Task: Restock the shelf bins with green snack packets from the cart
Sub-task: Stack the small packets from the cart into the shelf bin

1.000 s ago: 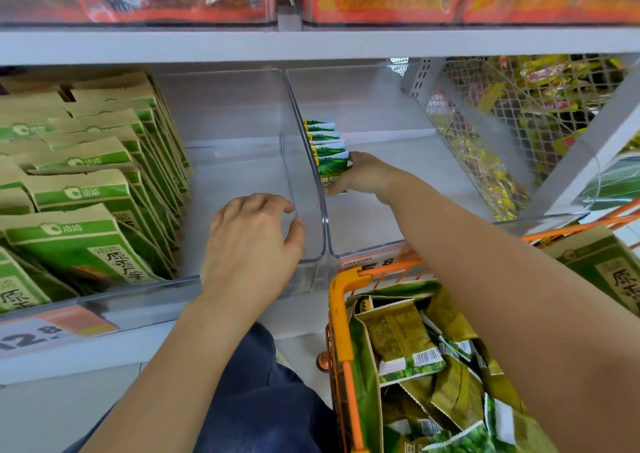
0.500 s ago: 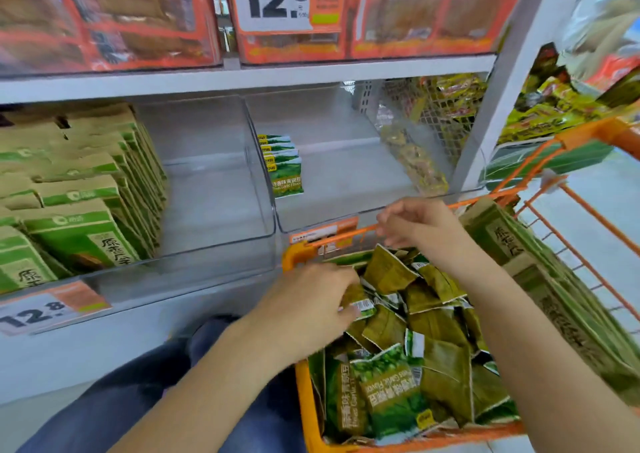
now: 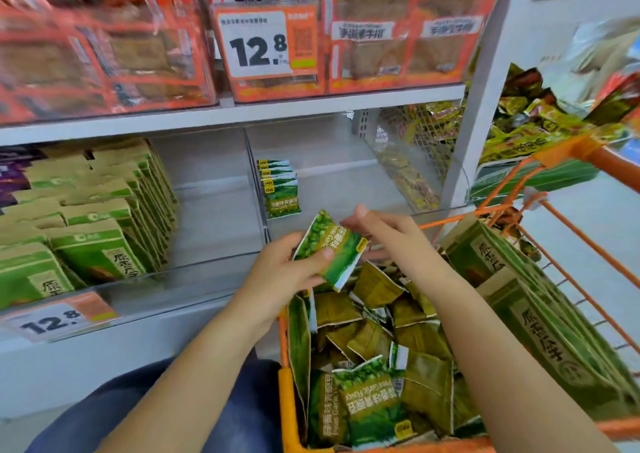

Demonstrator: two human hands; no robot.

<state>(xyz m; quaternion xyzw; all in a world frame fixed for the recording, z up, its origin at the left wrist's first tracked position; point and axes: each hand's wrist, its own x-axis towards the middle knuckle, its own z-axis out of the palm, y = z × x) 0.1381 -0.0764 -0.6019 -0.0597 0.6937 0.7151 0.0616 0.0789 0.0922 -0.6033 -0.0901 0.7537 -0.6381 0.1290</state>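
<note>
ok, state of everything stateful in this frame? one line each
left hand: grips the held packet
right hand: fingers curled at the packet's top edge; grip unclear
held packet: lifted above the cart, tilted, sealed
cart: heaped with loose packets
right bin: nearly bare, one short upright row at its left wall
middle bin: no stock visible
left bin: full of upright bags

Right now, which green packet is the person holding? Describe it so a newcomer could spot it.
Above the orange cart, just below the clear shelf bin, sits the held packet. The left hand grips it, the only packet lifted clear of the heap.
</note>
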